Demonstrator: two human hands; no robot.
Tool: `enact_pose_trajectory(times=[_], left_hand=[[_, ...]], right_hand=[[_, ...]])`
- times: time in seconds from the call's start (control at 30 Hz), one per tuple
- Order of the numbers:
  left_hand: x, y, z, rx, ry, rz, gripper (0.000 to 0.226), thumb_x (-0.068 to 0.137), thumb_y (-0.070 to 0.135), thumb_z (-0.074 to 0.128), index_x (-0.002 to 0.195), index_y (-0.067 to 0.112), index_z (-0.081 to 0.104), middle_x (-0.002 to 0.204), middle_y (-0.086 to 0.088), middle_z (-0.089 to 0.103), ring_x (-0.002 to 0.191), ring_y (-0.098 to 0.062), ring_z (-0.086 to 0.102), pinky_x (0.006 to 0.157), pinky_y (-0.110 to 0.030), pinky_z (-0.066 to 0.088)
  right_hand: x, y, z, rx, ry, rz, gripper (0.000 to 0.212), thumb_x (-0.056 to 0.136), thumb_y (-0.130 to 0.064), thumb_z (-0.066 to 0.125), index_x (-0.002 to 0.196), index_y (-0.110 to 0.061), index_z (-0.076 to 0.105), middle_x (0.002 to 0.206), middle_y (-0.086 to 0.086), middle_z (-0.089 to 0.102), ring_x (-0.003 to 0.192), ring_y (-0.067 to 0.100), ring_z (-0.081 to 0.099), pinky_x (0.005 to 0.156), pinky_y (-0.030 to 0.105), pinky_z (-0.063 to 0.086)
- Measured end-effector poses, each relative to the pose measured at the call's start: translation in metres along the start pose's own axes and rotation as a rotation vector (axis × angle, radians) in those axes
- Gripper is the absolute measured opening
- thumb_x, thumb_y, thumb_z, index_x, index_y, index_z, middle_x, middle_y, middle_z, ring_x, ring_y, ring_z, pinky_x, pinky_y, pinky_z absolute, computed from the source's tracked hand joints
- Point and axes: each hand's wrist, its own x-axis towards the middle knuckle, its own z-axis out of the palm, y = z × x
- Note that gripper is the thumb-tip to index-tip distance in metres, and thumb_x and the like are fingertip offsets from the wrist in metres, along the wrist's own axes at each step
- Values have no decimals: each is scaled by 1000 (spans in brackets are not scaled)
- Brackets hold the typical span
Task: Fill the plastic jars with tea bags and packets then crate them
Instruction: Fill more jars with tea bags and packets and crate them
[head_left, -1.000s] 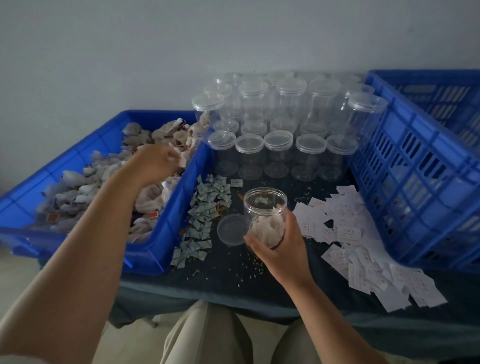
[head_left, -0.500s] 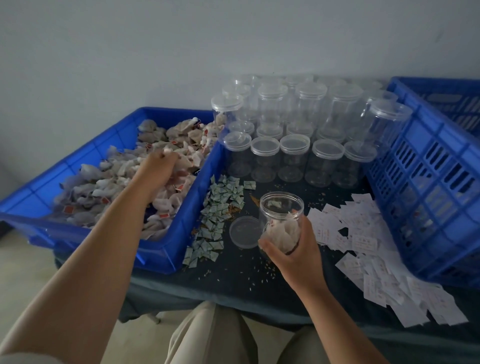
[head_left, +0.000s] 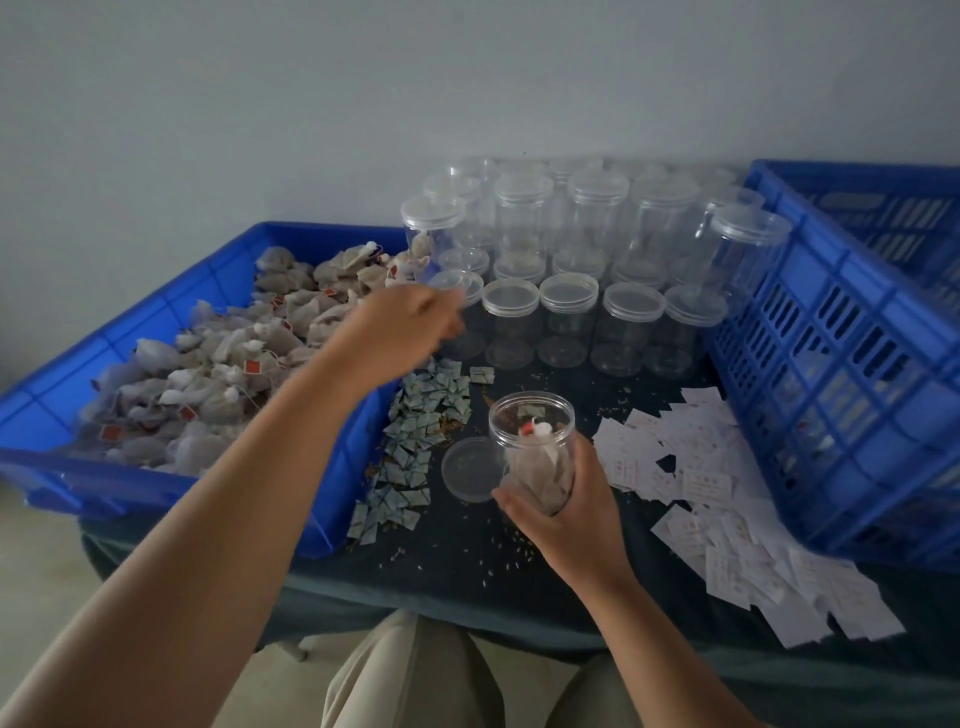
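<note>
My left hand lifted off the tea bags, swung right past the bin wall, blurred, nearer the jar.

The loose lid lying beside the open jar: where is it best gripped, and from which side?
Probably pinch the lid by its thin rim from above, at its left edge: it lies flat, and the held jar hides its right edge.

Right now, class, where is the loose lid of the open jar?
In the head view the loose lid lies flat on the table, centre, between the small green packets on its left and the open jar gripped by the right hand.
</note>
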Motion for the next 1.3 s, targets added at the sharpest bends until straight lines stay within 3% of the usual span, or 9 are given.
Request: enact_pose_trajectory(times=[0.07, 0.27, 0.5, 0.6, 0.8, 0.9, 1.0, 1.13, 1.3], left_hand=[[13, -38, -14, 160, 69, -153, 35, 109, 40, 43, 92, 23, 70, 95, 0, 76, 80, -17, 73, 73, -36, 60], [-2, -115, 2, 618, -529, -364, 39, 107, 16, 54, 145, 16, 57, 145, -9, 60, 125, -28, 59, 99, -37, 46], [6, -118, 1, 362, -181, -406, 26, 108, 18, 47, 105, 4, 69, 118, -18, 68, 101, -32, 64, 89, -42, 52], [7, -119, -4, 120, 29, -497, 31, 109, 23, 43, 114, -1, 63, 115, -20, 66, 89, -30, 64, 68, -41, 51], [-6, -78, -18, -239, 440, -292, 29, 101, 59, 54, 100, 31, 60, 83, 4, 69, 68, -10, 65, 52, -26, 45], [-14, -34, -15, -267, 304, -59, 27, 97, 61, 61, 100, 35, 68, 81, 16, 74, 57, 4, 63, 45, -10, 46], [-21, 6, 7, -224, 213, 110, 20, 94, 57, 69, 94, 37, 70, 80, 13, 72, 71, 8, 65, 53, -5, 45], [-32, 32, 31, -115, -12, 166, 27, 92, 60, 69, 109, 40, 67, 87, 20, 75, 77, 8, 68, 65, -16, 54], [-45, 27, 50, 77, -478, 249, 34, 110, 47, 40, 117, 38, 72, 101, 16, 77, 89, -8, 74, 88, -41, 61]], right_hand=[[0, 0, 1, 19, -5, 1, 77, 73, -61, 91, 135, -33, 55, 120, -15, 66, 105, 9, 69, 83, 34, 64], [0, 1, 2, 23, 0, -44, 69, 74, -58, 90, 129, -33, 56, 113, -15, 66, 98, 11, 69, 73, 19, 57], [2, 2, 1, 22, 0, -49, 73, 74, -58, 90, 133, -33, 55, 117, -15, 66, 104, 12, 69, 79, 19, 58], [2, 1, 2, 36, -6, -47, 71, 76, -54, 91, 134, -33, 56, 118, -14, 67, 105, 12, 70, 81, 22, 59], [1, 0, 1, 30, -8, -31, 74, 74, -59, 91, 134, -34, 55, 119, -15, 67, 107, 10, 69, 81, 20, 59], [0, -1, 2, 33, -21, -20, 77, 72, -61, 92, 134, -34, 55, 120, -17, 66, 108, 8, 68, 82, 18, 58], [-1, -1, 1, 26, -30, -20, 80, 72, -62, 91, 136, -32, 54, 122, -16, 65, 109, 8, 68, 83, 21, 59], [-2, -2, -1, 16, -13, -15, 82, 73, -61, 91, 139, -28, 54, 123, -15, 65, 109, 8, 67, 85, 23, 59], [0, -5, -1, 4, -29, -53, 77, 73, -58, 90, 136, -30, 56, 121, -16, 65, 113, 8, 66, 85, 14, 53]])
